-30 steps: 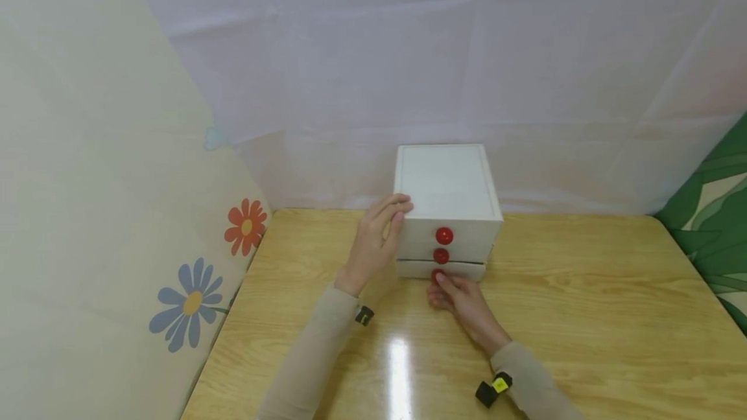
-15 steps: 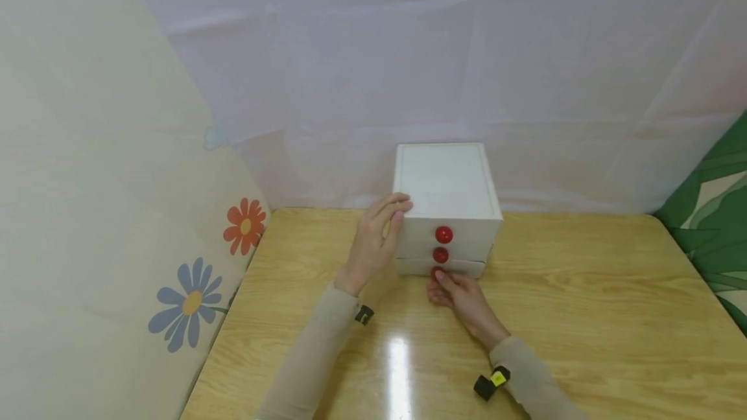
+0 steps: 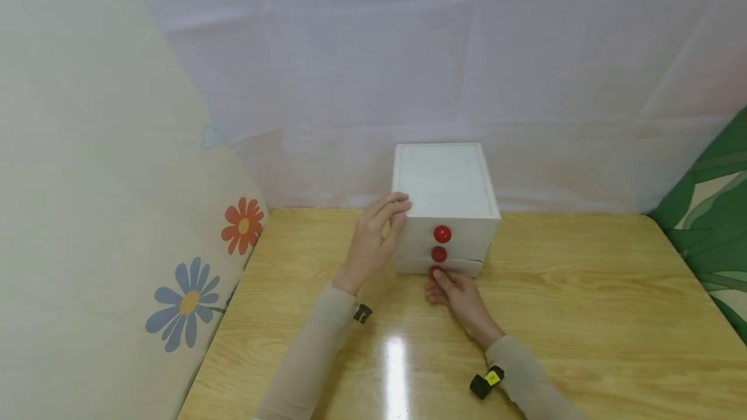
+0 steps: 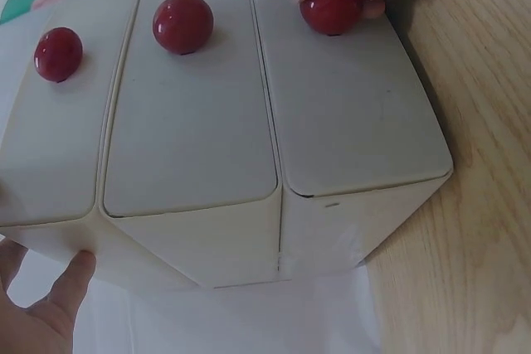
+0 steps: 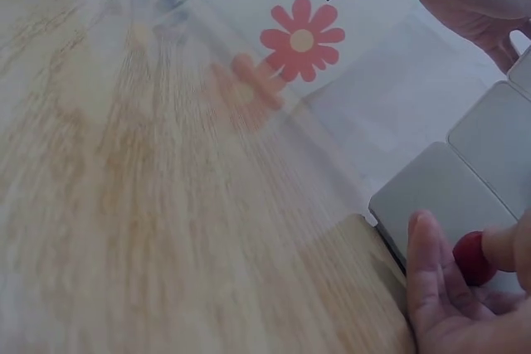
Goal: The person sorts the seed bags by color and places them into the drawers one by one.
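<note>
A small white drawer cabinet (image 3: pixel 446 180) stands at the back of the table, with a round red knob on each of its three drawers. My left hand (image 3: pixel 372 238) rests on its front left top edge, fingertips on the top; the left wrist view shows the thumb against the side wall. My right hand (image 3: pixel 465 306) pinches the lowest red knob (image 3: pixel 434 271) between thumb and fingers, clearly seen in the right wrist view as a knob (image 5: pixel 473 259). The bottom drawer (image 4: pixel 357 105) looks nearly level with the drawers above. The drawers' insides are hidden.
A wood-grain table (image 3: pixel 583 303) carries the cabinet. Behind it hangs a pale cloth (image 3: pixel 362 70). A flower-printed panel (image 3: pixel 105 148) borders the left side and a green leaf print (image 3: pixel 718 225) the right.
The dark gap above the bottom drawer has narrowed, and the drawer has slid slightly inward with my right hand on its knob. My left hand keeps its place on the cabinet.
</note>
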`<state>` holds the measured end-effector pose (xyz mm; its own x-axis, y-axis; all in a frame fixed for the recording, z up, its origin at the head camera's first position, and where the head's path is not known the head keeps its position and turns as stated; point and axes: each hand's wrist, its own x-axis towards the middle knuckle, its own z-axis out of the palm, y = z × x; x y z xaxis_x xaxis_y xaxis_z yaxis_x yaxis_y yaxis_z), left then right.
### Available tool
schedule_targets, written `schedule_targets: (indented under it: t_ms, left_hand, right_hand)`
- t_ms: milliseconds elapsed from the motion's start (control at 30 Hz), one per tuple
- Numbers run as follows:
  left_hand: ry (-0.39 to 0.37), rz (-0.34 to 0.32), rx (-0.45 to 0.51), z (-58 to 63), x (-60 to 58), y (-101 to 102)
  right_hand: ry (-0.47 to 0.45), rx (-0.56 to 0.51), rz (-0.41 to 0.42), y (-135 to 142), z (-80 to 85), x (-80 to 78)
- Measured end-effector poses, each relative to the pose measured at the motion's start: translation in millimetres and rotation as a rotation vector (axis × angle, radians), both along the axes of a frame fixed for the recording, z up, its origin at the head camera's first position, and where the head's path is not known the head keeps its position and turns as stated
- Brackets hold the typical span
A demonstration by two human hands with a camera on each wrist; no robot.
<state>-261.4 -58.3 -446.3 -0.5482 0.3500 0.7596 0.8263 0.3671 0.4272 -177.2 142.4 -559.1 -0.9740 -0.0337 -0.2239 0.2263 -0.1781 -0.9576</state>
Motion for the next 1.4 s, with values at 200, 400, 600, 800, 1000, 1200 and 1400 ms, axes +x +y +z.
schedule_targets:
  t_ms: [200, 400, 600, 800, 1000, 1200, 1400]
  left_hand:
    - [0.008, 0.000, -0.002, -0.6, -1.5, -0.1]
    - [0.006, -0.001, -0.003, -1.9, 0.0, -0.2]
    - [0.008, -0.006, -0.004, -2.1, 0.4, 0.1]
    - [0.004, -0.014, 0.002, -1.5, -0.7, 0.9]
    - [0.009, -0.014, 0.009, -1.8, -2.0, 2.3]
    - [0.014, -0.011, 0.009, -1.6, -2.0, 2.6]
    - [0.008, -0.024, 0.002, 1.6, 0.3, -0.2]
  right_hand:
    - [0.020, 0.041, 0.009, -0.5, -3.8, 0.6]
    - [0.012, 0.044, 0.026, -1.1, -2.8, 1.7]
    - [0.003, 0.045, 0.029, -0.7, -2.4, 1.2]
    - [0.009, 0.052, 0.029, 0.1, -2.1, -0.8]
    - [0.015, 0.049, 0.036, 0.6, -1.5, -1.7]
    - [0.009, 0.051, 0.047, 1.7, -0.4, -0.9]
    - [0.008, 0.069, 0.087, 4.2, 2.0, 2.7]
